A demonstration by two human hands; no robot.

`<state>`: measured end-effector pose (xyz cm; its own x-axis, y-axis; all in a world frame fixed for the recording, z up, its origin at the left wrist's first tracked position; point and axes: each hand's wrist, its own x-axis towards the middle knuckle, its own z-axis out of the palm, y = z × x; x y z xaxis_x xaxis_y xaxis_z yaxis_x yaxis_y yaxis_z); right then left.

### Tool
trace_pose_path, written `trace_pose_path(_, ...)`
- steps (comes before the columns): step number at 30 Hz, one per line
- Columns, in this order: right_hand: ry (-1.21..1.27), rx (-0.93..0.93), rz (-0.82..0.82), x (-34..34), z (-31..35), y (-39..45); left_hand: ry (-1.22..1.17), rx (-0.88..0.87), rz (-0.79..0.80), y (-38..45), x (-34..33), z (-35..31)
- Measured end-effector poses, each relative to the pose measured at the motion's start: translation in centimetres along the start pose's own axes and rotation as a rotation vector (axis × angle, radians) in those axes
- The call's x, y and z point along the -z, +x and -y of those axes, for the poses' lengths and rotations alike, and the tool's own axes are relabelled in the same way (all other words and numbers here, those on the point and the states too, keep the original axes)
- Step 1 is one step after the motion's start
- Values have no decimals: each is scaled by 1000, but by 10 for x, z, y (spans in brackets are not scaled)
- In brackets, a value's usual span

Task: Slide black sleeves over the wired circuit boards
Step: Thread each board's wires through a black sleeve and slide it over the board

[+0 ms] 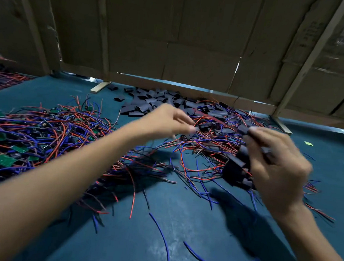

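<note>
The right hand (276, 168) clutches a bunch of black sleeves (238, 165), while the left hand (171, 122), fingertips blurred, looks to be pinching something over the far wire pile (211, 131), likely fetching a board to sleeve next.

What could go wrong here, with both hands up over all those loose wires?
The right hand grips several black sleeves at once, so one might slip out. The left hand reaches over the tangled red and blue wires; pulling one board could drag its neighbours along. The picture is blurred, so the grip itself is unclear.
</note>
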<state>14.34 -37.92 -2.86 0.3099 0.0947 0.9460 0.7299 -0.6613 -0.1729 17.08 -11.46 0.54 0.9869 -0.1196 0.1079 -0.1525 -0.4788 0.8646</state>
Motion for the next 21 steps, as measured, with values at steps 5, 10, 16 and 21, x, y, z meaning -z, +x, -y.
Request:
trace_pose_path(5, -197, -118, 245, 2, -33, -5, 647, 92, -244, 58, 57, 53)
trace_pose_path(10, -236, -200, 419, -4, -38, -11, 766, 200, -116, 62, 55, 92)
trace_pose_path(16, -169, -153, 177, -2, -17, -7, 671, 150, -203, 43, 53, 71)
trace_pose_path(21, 756, -705, 339, -9, 27, -1, 339, -286, -209, -31, 20, 8)
